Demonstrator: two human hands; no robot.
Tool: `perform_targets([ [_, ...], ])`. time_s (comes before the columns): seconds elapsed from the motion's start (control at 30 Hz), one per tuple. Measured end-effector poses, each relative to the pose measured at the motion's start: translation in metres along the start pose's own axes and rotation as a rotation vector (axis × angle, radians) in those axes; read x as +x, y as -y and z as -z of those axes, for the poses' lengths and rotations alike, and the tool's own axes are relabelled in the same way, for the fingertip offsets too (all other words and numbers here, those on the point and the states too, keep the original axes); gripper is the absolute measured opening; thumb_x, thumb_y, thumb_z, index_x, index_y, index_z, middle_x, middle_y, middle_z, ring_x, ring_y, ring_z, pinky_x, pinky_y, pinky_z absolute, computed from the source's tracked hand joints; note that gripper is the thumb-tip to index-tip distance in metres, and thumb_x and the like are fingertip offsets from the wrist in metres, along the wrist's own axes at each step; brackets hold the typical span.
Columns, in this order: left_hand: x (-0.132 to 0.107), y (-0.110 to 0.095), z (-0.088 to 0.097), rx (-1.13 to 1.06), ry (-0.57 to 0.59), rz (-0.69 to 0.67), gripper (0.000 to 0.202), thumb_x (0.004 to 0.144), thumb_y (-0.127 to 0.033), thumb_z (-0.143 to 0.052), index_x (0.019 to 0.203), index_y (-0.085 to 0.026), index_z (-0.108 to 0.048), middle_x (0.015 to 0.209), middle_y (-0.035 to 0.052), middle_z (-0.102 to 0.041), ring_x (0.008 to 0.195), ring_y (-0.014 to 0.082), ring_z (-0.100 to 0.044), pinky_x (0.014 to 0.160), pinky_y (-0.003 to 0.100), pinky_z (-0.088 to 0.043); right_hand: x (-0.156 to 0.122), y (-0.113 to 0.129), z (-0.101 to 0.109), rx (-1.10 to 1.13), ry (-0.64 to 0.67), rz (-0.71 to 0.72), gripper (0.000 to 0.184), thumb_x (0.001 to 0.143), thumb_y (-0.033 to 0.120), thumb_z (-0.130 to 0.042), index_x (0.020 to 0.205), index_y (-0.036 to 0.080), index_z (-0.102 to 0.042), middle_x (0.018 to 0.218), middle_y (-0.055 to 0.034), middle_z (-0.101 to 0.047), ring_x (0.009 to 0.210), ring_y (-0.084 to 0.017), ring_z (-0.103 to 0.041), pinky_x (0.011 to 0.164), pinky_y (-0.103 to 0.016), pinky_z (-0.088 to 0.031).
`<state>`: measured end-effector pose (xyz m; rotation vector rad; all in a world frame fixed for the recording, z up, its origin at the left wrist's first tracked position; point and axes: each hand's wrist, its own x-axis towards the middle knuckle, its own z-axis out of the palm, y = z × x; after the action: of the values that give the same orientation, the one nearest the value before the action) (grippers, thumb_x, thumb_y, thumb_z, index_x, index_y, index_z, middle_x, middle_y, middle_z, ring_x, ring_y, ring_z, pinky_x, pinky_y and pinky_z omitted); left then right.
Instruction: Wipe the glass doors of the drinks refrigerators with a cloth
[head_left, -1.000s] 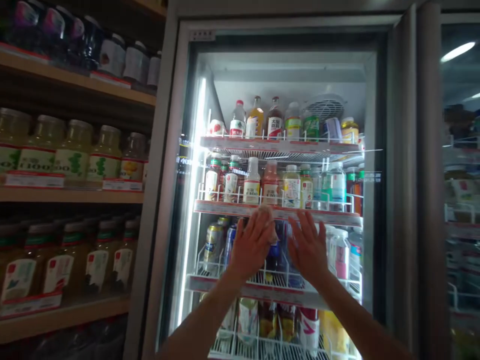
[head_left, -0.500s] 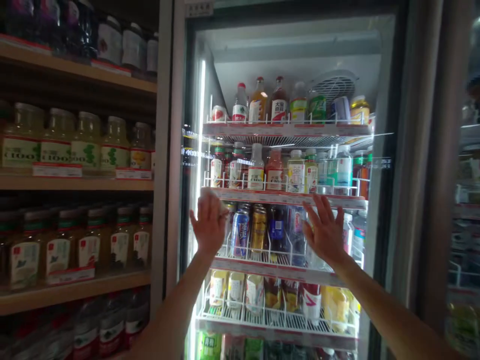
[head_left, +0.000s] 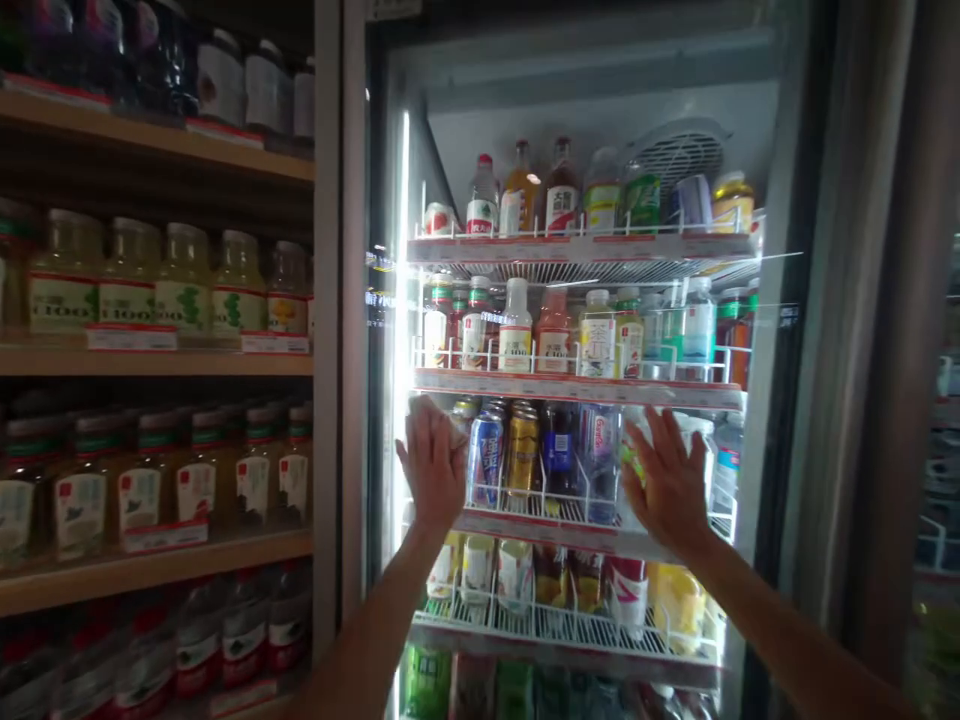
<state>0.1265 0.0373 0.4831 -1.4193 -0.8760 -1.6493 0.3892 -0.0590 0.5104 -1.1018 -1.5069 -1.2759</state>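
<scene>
Both my hands are raised against the glass door of a lit drinks fridge. My left hand presses a small white cloth to the glass near the door's left edge, the cloth showing above my fingertips. My right hand lies flat on the glass with fingers spread, holding nothing, toward the right side. Behind the glass between my hands stands a row of drink cans on a wire shelf.
Inside the fridge are several wire shelves of bottles. To the left, wooden shelves carry rows of juice bottles. A second fridge's frame stands on the right.
My hands moved apart from the middle of the glass: the left with the cloth swept left, then slightly down; the right shifted right. The camera view tilted slightly lower.
</scene>
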Motion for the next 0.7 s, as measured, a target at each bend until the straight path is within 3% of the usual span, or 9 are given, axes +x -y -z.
perform_targets([
  [0.17,-0.007,-0.026,-0.003,-0.135,0.156,-0.342,0.05,0.088,-0.033,-0.042,0.137,-0.025,-0.034,0.145,0.0065,-0.034,0.138,0.0235,-0.021,0.112,0.047,-0.015,-0.011,0.016,-0.006,0.002,0.045,0.072,0.064,0.087,0.024,-0.043,0.144,0.03,-0.014,0.15,-0.0047,-0.024,0.138,-0.024,-0.02,0.111,-0.049,-0.013],
  [0.23,-0.005,-0.009,-0.001,-0.095,0.113,-0.294,0.051,0.089,-0.034,-0.043,0.138,-0.024,-0.033,0.144,0.0084,-0.035,0.137,0.0228,-0.023,0.112,0.047,-0.012,-0.011,0.011,-0.004,-0.006,0.041,0.056,0.064,0.087,0.024,-0.045,0.144,0.032,-0.016,0.15,-0.0038,-0.023,0.138,-0.024,-0.021,0.111,-0.05,-0.012],
  [0.33,0.004,0.02,-0.001,-0.008,-0.044,0.047,0.053,0.088,-0.031,-0.045,0.138,-0.019,-0.032,0.146,0.0146,-0.029,0.137,0.0249,-0.022,0.11,0.049,-0.014,-0.009,0.001,-0.001,-0.032,0.045,0.02,0.064,0.086,0.023,-0.047,0.143,0.034,-0.019,0.151,-0.0029,-0.019,0.138,-0.026,-0.02,0.11,-0.051,-0.013],
  [0.4,0.008,0.014,-0.003,-0.011,-0.093,0.171,0.054,0.087,-0.03,-0.047,0.138,-0.016,-0.033,0.147,0.0165,-0.025,0.138,0.0263,-0.018,0.109,0.049,-0.018,-0.009,-0.001,0.0,-0.047,0.036,0.005,0.065,0.086,0.023,-0.046,0.143,0.033,-0.018,0.152,-0.0036,-0.017,0.138,-0.027,-0.018,0.11,-0.051,-0.014],
  [0.47,0.007,-0.013,-0.005,-0.067,-0.028,0.046,0.052,0.087,-0.029,-0.046,0.137,-0.016,-0.034,0.148,0.0148,-0.025,0.139,0.0257,-0.014,0.11,0.047,-0.017,-0.008,0.001,-0.002,-0.051,0.014,-0.002,0.066,0.086,0.022,-0.045,0.144,0.031,-0.016,0.152,-0.0046,-0.015,0.139,-0.027,-0.017,0.11,-0.051,-0.015],
  [0.53,0.002,-0.042,-0.004,-0.144,0.111,-0.223,0.048,0.088,-0.029,-0.044,0.135,-0.02,-0.037,0.146,0.0094,-0.031,0.139,0.0236,-0.015,0.112,0.046,-0.013,-0.009,0.001,-0.002,-0.051,0.003,0.002,0.066,0.086,0.023,-0.045,0.144,0.032,-0.015,0.152,-0.0049,-0.016,0.138,-0.026,-0.017,0.109,-0.051,-0.015],
  [0.6,0.0,-0.052,-0.004,-0.181,0.205,-0.389,0.044,0.088,-0.031,-0.042,0.132,-0.025,-0.041,0.143,0.0051,-0.038,0.138,0.0217,-0.019,0.113,0.046,-0.009,-0.009,-0.004,0.0,-0.054,0.02,0.015,0.065,0.086,0.024,-0.045,0.144,0.032,-0.016,0.151,-0.0048,-0.019,0.138,-0.026,-0.019,0.109,-0.051,-0.014],
  [0.63,-0.001,-0.048,-0.003,-0.17,0.21,-0.384,0.044,0.088,-0.031,-0.042,0.132,-0.026,-0.041,0.142,0.005,-0.039,0.138,0.0212,-0.022,0.113,0.046,-0.008,-0.009,-0.009,0.002,-0.061,0.023,0.011,0.064,0.086,0.025,-0.045,0.144,0.032,-0.017,0.151,-0.005,-0.02,0.138,-0.026,-0.02,0.109,-0.051,-0.014],
  [0.7,0.002,-0.028,-0.002,-0.091,0.124,-0.199,0.046,0.089,-0.031,-0.042,0.134,-0.024,-0.039,0.143,0.0085,-0.038,0.137,0.0216,-0.024,0.112,0.048,-0.008,-0.01,-0.02,0.008,-0.084,0.002,-0.024,0.064,0.086,0.027,-0.045,0.144,0.031,-0.018,0.15,-0.0059,-0.023,0.137,-0.026,-0.022,0.11,-0.051,-0.013],
])
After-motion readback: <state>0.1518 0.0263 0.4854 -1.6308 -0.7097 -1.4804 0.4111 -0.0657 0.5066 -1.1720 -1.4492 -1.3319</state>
